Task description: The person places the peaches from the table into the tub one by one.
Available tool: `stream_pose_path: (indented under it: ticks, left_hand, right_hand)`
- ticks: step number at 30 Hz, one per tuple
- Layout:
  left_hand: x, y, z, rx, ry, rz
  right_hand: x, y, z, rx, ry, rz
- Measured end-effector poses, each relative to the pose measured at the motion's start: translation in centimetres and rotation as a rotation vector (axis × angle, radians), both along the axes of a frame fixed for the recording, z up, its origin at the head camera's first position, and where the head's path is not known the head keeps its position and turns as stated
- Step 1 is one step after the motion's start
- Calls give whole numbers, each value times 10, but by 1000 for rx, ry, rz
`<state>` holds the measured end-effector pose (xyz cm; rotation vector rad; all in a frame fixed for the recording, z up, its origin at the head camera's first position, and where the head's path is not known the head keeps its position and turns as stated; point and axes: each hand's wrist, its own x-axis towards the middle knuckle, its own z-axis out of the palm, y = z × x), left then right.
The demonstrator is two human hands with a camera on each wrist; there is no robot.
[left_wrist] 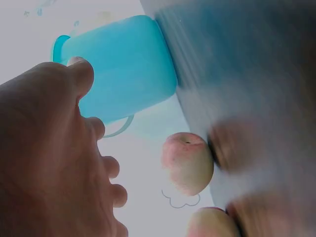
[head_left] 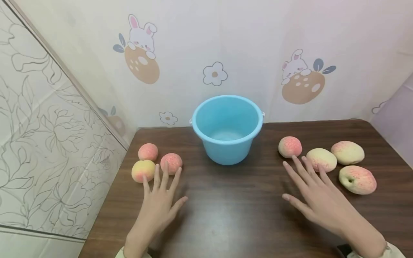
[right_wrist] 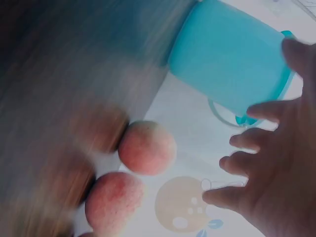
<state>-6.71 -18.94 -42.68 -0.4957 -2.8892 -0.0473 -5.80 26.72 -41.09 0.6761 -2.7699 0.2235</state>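
My left hand [head_left: 158, 206] is spread over the table beside three peaches, its fingertips overlapping the yellow-pink peach [head_left: 143, 171] and the pink peach [head_left: 172, 163] in the head view. Behind them sits a smaller pink peach [head_left: 148, 152]. On the other side my right hand [head_left: 322, 200] hovers with straight, parted fingers, holding nothing. Its fingertips reach toward a round pink peach [head_left: 289, 147] and a pale peach [head_left: 321, 160]. Two more peaches, one pale [head_left: 347, 152] and one blushed with its stem hollow showing [head_left: 357, 180], lie farther right.
A light blue bucket [head_left: 228, 150] stands at the back middle of the dark wooden table [head_left: 219, 215], close to the wall [head_left: 180, 43] with its rabbit pattern. Flower-patterned tiles [head_left: 48, 136] run along the left side.
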Motion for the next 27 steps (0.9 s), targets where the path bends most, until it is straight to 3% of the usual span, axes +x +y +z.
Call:
stream_pose_path:
  ticks: [3,6,9,11,14,18,23,27]
  left_hand:
    - [-6,-1,4,0,47,-10]
    - [-14,-2,10,43,155,-42]
    - [-23,-1,17,133,281,-77]
    - [-30,0,22,229,320,-92]
    - [-41,3,31,401,290,-88]
    - [-58,8,46,605,195,-57]
    - [-85,16,63,743,118,-30]
    - [-107,25,74,809,42,-11]
  right_hand:
    - [-5,-2,7,-69,4,5]
    - [-11,-6,17,-165,8,-1]
    - [-19,-10,26,-255,31,-8]
    - [-25,-13,31,-286,43,-10]
    - [-34,-17,39,-346,8,-22]
    - [-49,-24,50,-473,-111,-76]
    - [-69,-36,61,-716,-299,-135]
    - [-83,-46,63,-931,-398,-80]
